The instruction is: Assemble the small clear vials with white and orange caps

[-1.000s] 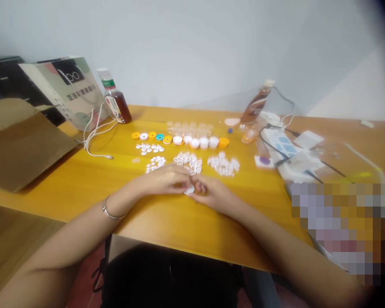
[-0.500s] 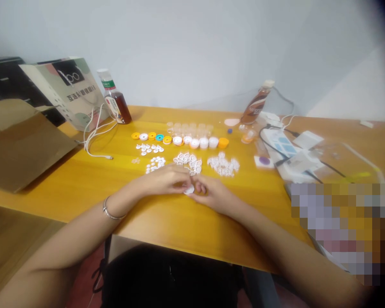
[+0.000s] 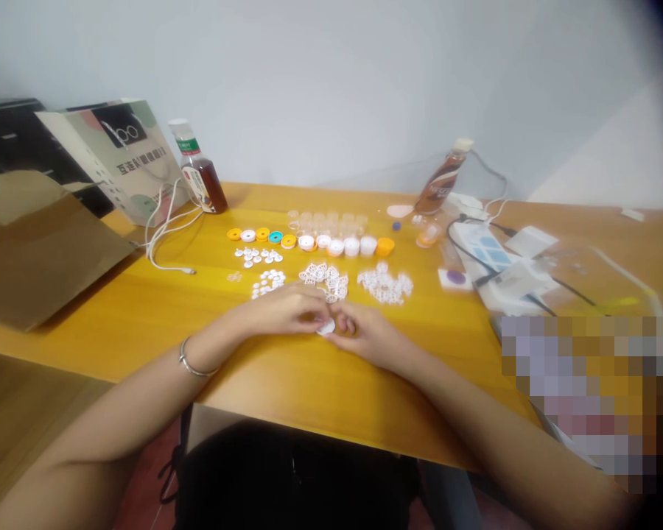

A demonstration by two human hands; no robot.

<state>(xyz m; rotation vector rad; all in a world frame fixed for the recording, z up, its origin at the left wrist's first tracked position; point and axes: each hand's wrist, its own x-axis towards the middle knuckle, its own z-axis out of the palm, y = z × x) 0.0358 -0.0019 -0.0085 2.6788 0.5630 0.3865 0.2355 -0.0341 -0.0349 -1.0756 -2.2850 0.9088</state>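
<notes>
Between my two hands is a small white disc-shaped piece, pinched at its edges above the table's front part. My left hand is closed on its left side, fingers bent down over it. From the right, my right hand grips the same piece with thumb and curled fingers. Just beyond the hands lie white openwork pieces, a pile of clear-white small parts and small white round pieces, partly covered by my left hand. White pieces with stems lie farther left.
A row of orange, white and blue caps crosses the table, with clear cups behind. Bottles stand at left and right. A cardboard box, paper bag and white cables occupy the left; dark cables the right.
Both hands stay in nearly the same place, still holding the white disc-shaped piece. The piece looks very slightly turned; the things on the table have not moved.
</notes>
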